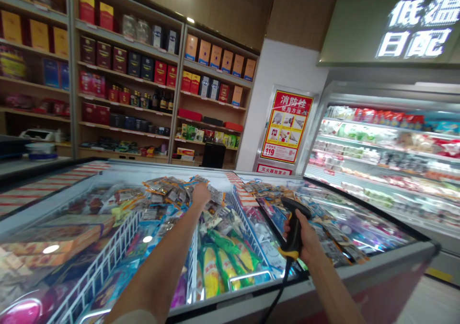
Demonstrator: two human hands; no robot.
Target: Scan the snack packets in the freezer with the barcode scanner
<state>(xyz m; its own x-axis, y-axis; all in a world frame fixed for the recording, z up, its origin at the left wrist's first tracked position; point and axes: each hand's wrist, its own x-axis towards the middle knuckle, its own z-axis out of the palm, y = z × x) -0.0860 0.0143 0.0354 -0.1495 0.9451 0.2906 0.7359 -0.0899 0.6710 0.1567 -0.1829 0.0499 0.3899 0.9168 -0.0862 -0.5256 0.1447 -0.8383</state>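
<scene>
A chest freezer (230,301) stands in front of me, with wire baskets of packaged goods inside. My left hand (201,193) reaches deep into it, at a pile of small flat packets with orange and blue edges (172,190). Its fingers point away from me, and the back of the hand hides what they touch. In my right hand (305,235) is a black and yellow barcode scanner (294,233), gripped by its handle above the freezer's right part, its cord (282,285) hanging down. More such packets (334,233) lie beyond and right of the scanner.
Green and yellow corn packs (224,264) lie in the middle basket, between white wire dividers (108,254). A black sliding-lid edge (271,223) runs near the scanner. Behind are shelves of boxed bottles (125,65), a red fire-hydrant poster (283,125) and an open refrigerated display (388,156).
</scene>
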